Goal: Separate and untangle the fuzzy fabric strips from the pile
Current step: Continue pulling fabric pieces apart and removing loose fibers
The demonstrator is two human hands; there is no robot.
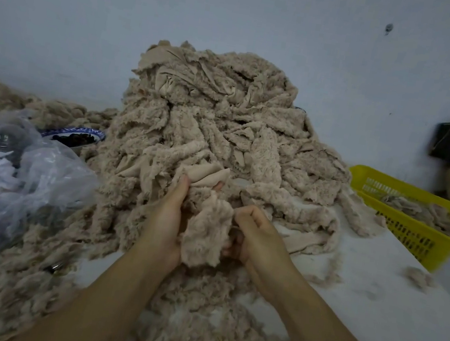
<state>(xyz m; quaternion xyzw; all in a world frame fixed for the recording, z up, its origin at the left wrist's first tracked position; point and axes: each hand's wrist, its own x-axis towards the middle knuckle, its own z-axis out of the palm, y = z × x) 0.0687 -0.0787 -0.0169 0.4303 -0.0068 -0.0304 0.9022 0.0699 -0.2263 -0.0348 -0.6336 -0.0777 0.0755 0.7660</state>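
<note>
From the head view, a tall pile (213,127) of beige fuzzy fabric strips rises against the wall on the white counter (372,311). At its front foot, the left hand (167,220) cups a fuzzy strip (208,232) from the side, its grip half closed around it. The right hand (255,234) has its grip curled tight, pinching the same strip's other edge. A yellow basket (414,230) at right holds more strips; a clear plastic bag (21,167) lies left. No readable writing shows anywhere.
</note>
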